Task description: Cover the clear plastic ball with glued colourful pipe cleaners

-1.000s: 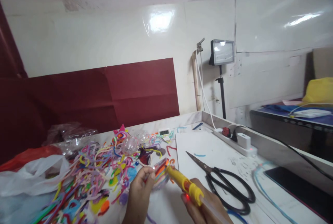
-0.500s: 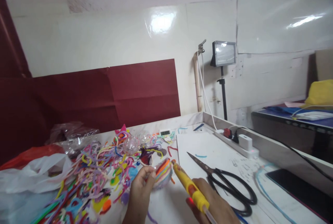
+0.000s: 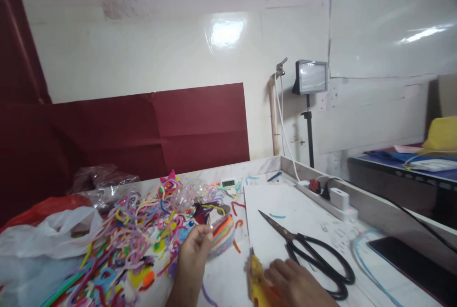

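Observation:
Between the thumb and fingers of my left hand (image 3: 194, 254) is a rounded clear piece (image 3: 223, 234) lined with stripes of orange, yellow, pink and blue fuzzy stems. My right hand (image 3: 294, 283) is low at the front edge, fingers curled around a yellow hot glue gun (image 3: 257, 276); its nozzle points away from me, near the paper's edge. Part of the gun's body is hidden by the hand and the frame edge. Black-handled scissors (image 3: 314, 254) lie just right of this hand, their blades pointing to the far left.
Tangled colourful pipe cleaners (image 3: 132, 235) cover the left, beside white and red plastic bags (image 3: 53, 235). A clear ball (image 3: 181, 198) and a small digital display (image 3: 228, 183) sit farther back. White paper (image 3: 285, 197), a power strip (image 3: 342, 209) and a phone (image 3: 414, 269) are on the right.
My right hand has drawn the glue gun back and down, away from the striped piece. The left hand keeps its pinch on that piece. The view has shifted slightly.

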Action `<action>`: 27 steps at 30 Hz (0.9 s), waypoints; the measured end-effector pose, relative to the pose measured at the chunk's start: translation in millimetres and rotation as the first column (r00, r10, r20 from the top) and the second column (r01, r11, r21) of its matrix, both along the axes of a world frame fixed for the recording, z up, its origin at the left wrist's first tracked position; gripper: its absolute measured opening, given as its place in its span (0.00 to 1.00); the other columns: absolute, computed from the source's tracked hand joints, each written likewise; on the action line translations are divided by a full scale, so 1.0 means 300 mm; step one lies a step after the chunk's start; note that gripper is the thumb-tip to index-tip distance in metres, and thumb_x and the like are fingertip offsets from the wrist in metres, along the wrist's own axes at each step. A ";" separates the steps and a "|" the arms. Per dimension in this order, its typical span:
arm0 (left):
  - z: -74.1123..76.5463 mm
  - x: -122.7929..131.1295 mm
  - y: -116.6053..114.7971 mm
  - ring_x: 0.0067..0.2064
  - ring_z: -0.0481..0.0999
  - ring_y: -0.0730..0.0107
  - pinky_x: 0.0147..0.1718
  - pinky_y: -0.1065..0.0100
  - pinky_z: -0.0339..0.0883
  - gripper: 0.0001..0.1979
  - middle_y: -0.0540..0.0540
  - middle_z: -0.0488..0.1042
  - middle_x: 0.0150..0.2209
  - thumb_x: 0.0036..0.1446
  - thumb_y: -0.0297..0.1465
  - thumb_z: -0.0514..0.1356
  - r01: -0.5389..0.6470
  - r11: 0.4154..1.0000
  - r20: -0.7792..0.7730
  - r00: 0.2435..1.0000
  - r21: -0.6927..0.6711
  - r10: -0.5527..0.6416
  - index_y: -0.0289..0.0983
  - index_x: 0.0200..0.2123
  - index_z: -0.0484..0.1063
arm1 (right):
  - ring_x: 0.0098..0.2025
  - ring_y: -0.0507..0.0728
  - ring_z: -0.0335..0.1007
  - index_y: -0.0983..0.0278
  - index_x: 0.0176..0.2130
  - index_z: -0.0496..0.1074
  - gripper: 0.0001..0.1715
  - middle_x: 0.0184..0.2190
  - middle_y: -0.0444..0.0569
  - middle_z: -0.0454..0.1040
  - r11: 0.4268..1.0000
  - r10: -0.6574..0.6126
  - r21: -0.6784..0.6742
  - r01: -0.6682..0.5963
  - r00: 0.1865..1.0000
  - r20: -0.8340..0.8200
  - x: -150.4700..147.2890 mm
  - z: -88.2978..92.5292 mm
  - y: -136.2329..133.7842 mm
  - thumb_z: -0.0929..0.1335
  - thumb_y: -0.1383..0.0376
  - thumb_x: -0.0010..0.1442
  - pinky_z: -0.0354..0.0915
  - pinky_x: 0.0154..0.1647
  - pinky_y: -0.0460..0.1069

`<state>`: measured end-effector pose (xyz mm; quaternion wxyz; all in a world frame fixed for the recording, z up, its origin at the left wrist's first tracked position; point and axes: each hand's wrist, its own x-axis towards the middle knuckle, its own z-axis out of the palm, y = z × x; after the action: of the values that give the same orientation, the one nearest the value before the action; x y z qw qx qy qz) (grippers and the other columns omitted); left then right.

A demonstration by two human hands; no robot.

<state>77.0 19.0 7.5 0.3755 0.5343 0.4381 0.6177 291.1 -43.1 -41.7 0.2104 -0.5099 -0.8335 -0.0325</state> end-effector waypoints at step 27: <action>0.025 0.024 -0.059 0.37 0.72 0.59 0.39 0.65 0.63 0.05 0.47 0.72 0.29 0.50 0.30 0.58 0.134 0.944 -0.317 0.948 0.300 -0.034 0.40 0.24 0.70 | 0.44 0.57 0.66 0.60 0.35 0.73 0.04 0.38 0.46 0.74 0.974 0.227 0.076 -0.214 0.886 -0.404 -0.052 0.311 0.127 0.70 0.69 0.58 0.58 0.46 0.52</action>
<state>84.2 1.4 14.8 0.2379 0.6958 0.3627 0.5725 275.3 -5.2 51.6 0.3905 -0.4043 -0.8225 0.0872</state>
